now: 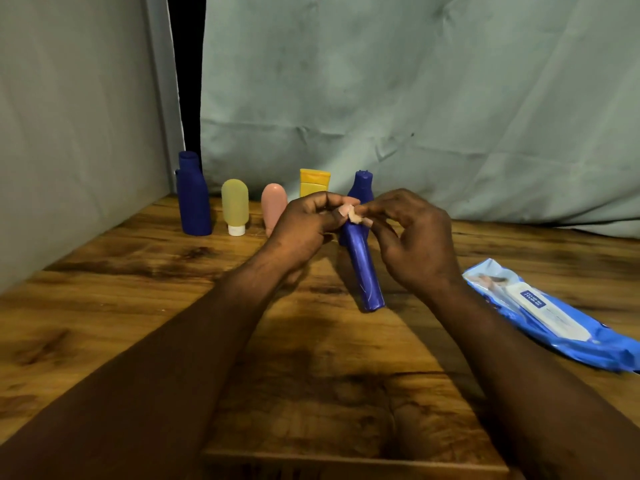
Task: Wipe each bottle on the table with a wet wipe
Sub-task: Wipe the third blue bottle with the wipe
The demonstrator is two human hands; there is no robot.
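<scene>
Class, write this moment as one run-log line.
step: wiping | left hand grips blue bottle top | right hand pinches wet wipe against it | wipe pack on table, right

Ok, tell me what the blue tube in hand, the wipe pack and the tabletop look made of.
Blue tube: likely soft plastic, glossy, with pale streaky highlights along it. Wipe pack: thin plastic film, shiny and crinkled. Tabletop: wood or wood-look laminate, brown grain with dark knots; which one cannot be told.
</scene>
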